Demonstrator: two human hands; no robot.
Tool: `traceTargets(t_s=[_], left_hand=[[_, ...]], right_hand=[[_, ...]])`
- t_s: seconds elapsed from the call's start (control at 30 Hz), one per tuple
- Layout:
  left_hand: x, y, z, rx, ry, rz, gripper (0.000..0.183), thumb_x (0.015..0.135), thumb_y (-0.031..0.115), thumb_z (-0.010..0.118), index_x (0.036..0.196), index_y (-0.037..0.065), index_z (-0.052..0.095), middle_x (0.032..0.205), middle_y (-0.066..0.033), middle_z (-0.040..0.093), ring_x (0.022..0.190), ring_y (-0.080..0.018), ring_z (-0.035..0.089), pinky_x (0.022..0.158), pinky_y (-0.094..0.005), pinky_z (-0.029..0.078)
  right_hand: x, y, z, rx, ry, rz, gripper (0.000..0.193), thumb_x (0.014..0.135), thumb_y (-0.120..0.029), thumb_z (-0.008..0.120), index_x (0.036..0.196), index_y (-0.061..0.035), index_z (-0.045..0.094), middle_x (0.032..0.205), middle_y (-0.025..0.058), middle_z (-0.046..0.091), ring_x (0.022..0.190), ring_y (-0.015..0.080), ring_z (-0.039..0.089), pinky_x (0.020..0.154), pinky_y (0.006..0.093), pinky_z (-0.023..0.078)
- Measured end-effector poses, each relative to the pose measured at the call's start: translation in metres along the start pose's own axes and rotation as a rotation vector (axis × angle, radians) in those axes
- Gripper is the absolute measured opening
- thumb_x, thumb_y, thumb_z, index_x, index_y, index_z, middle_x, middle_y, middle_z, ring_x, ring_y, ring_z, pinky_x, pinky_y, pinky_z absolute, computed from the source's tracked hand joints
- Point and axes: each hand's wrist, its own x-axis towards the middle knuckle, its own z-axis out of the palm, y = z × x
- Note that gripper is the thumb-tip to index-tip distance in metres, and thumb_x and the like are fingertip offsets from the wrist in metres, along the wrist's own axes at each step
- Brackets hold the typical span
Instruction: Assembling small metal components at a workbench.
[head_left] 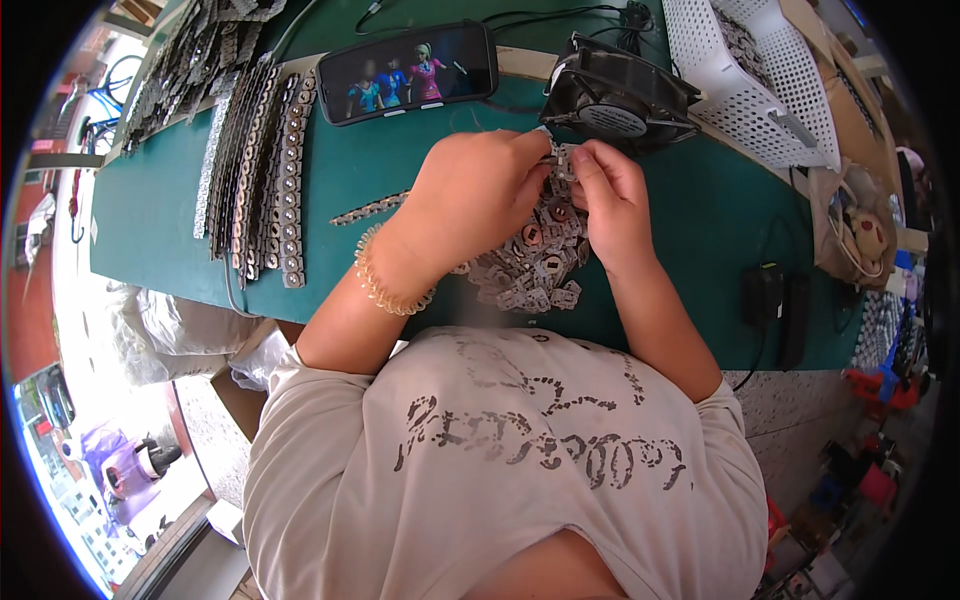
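My left hand (pixel 478 192), with a coiled bracelet (pixel 372 275) at its wrist, is closed with fingers bent toward my right hand. Between the two hands is a small silver metal piece (pixel 563 163) with cut-outs. My right hand (pixel 612 200) pinches it between thumb and fingers. What my left fingertips grip is partly hidden behind the hand. Right below lies a loose pile of similar small metal pieces (pixel 530 270), some with copper-coloured round parts. A short strip of joined pieces (pixel 370 208) sticks out to the left, its right end hidden by my left hand.
Long metal strips (pixel 290 180) lie side by side at the left of the green table (pixel 150 225), with more stacked behind (pixel 190 70). A phone (pixel 410 75) playing a video and a black fan (pixel 620 95) stand ahead. White perforated basket (pixel 780 120) and black adapter (pixel 764 295) are right.
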Motion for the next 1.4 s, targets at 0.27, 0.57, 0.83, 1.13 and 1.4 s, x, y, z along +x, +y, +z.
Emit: traceTargets(t_s=[0.27,0.57,0.83,1.13,1.4], left_hand=[[-0.001,-0.002,0.001,0.018,-0.017,-0.014,0.011,0.083,0.013,0.061,0.086,0.003,0.06,0.074,-0.0167,0.06,0.071,-0.038,0.058,0.061,-0.0434,0.046],[0.0,-0.004,0.004,0.021,-0.018,-0.034,0.011,0.084,0.013,0.061,0.086,0.002,0.06,0.074,-0.0173,0.06,0.072,-0.0388,0.058,0.061,-0.0442,0.045],[0.001,-0.007,0.007,0.031,-0.013,-0.043,0.012,0.084,0.014,0.06,0.087,0.002,0.06,0.075,-0.0178,0.061,0.073,-0.0389,0.058,0.062,-0.0444,0.046],[0.001,-0.006,0.008,0.021,0.004,-0.054,0.012,0.085,0.014,0.06,0.087,0.002,0.06,0.074,-0.0178,0.061,0.072,-0.0386,0.059,0.061,-0.044,0.046],[0.006,-0.005,0.008,0.007,0.072,-0.04,0.011,0.085,0.012,0.061,0.089,0.002,0.061,0.075,-0.0167,0.061,0.071,-0.0375,0.059,0.061,-0.043,0.045]], right_hand=[[0.001,-0.004,0.0,-0.025,0.013,0.074,0.027,0.097,-0.023,0.052,0.078,-0.0035,0.054,0.067,-0.0057,0.044,0.063,0.0036,0.039,0.056,0.0228,0.033],[0.004,-0.004,0.002,-0.044,0.07,0.099,0.027,0.097,-0.024,0.053,0.078,-0.0045,0.054,0.067,-0.0061,0.043,0.062,0.0034,0.038,0.056,0.0225,0.033],[0.006,-0.003,-0.003,0.084,-0.006,0.148,0.018,0.094,-0.018,0.053,0.081,-0.0049,0.056,0.064,-0.0081,0.04,0.055,0.0013,0.032,0.049,0.0209,0.024],[0.012,-0.001,-0.014,0.204,-0.037,0.233,0.015,0.092,-0.017,0.054,0.084,-0.0048,0.057,0.062,-0.0091,0.038,0.051,-0.0002,0.029,0.047,0.0198,0.022],[0.013,-0.004,-0.018,0.299,-0.041,0.25,0.011,0.093,-0.014,0.054,0.087,-0.0051,0.057,0.063,-0.0082,0.039,0.052,0.001,0.03,0.048,0.0197,0.023]])
